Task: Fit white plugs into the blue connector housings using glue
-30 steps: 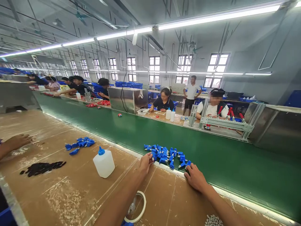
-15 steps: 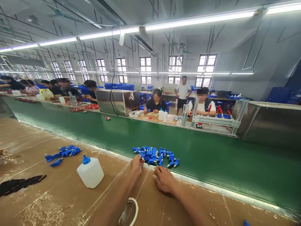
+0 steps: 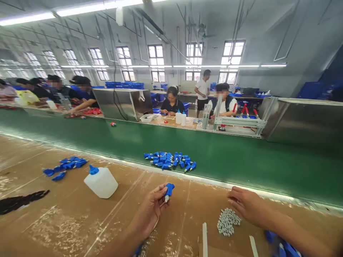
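Bright blue with whitish tip: held piece (image 3: 169,188) at six o'clock. Same blue and white: heap (image 3: 166,160) closer in, against plain green belt (image 3: 227,157). Whitish-grey: pellets (image 3: 227,223) at five o'clock. Milky white, blue-capped: bottle (image 3: 102,182) at eight o'clock. Black: pile (image 3: 25,201) farther out. Brown, pale-streaked: table (image 3: 80,207).

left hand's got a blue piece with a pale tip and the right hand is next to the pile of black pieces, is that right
Not quite: in the head view, the right hand is next to the pile of small pale grey pieces. The left hand does hold a blue piece with a pale tip.
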